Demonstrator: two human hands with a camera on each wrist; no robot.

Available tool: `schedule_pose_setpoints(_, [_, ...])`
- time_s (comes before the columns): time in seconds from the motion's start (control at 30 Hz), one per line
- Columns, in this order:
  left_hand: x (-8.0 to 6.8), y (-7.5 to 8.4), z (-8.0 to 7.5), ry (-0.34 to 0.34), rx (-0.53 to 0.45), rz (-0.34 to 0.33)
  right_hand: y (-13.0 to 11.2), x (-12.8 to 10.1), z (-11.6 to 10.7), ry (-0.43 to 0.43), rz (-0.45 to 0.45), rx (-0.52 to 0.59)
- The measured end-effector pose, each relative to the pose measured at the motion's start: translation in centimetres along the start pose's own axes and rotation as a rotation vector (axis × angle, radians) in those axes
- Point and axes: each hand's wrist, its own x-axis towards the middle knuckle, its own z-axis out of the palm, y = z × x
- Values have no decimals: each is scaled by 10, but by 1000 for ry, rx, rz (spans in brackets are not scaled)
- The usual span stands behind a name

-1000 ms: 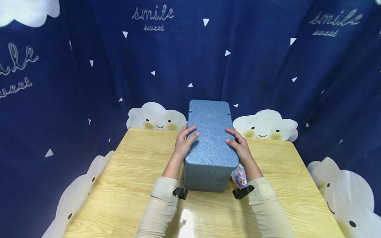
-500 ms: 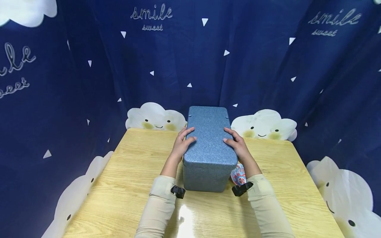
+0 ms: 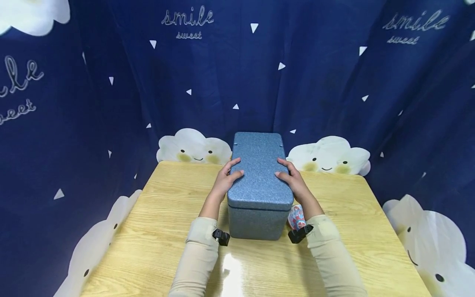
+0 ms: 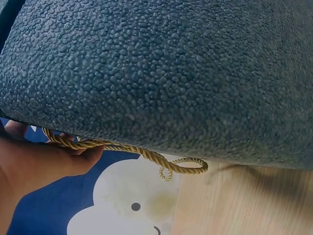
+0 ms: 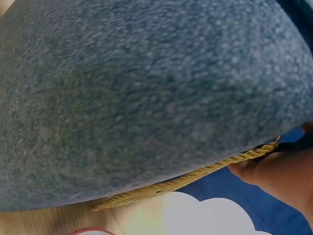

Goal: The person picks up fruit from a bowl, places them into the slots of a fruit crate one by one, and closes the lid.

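A blue-grey foam box (image 3: 255, 223) stands on the table, its lid (image 3: 259, 173) lying on top with a thin dark seam along the near edge. At the lid's left edge, my left hand (image 3: 224, 180) grips it, thumb and a finger on top. My right hand (image 3: 297, 181) grips the opposite edge the same way. A gold twisted rope (image 4: 151, 155) hangs along the box's left side, by the left fingers. More gold rope (image 5: 195, 177) runs along the other side in the right wrist view, near the right hand. The box's inside is hidden.
A red, white and blue patterned object (image 3: 296, 217) lies right of the box, partly hidden by the right arm. The wooden table (image 3: 167, 231) ends at a dark blue curtain (image 3: 237, 66) with cloud prints.
The lid's far end has come down, and the lid has shifted slightly left and levelled on the box. Both hands have moved slightly left with it, keeping their hold.
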Motion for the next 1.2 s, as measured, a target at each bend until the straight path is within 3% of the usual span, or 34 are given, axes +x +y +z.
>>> schedule_pose_setpoints(0.23, [-9, 21, -3, -103, 13, -52, 20, 7, -6, 5, -28, -37])
schedule_pose_setpoints(0.43, [-14, 28, -6, -133, 47, -60, 8, -2, -1, -27, -27, -33])
schedule_pose_setpoints(0.53, [-15, 25, -7, -126, 33, -65, 3, -6, 3, -27, -23, -48])
schedule_pose_setpoints(0.83, [-9, 12, -8, -131, 20, -66, 21, -6, 2, 36, -8, -41])
schedule_pose_setpoints(1.0, [1, -8, -7, -114, 26, -67, 18, -7, 1, 39, 4, -14])
schedule_pose_setpoints(1.2, [1, -11, -6, -115, 50, -73, 22, -4, -6, -2, 53, -28])
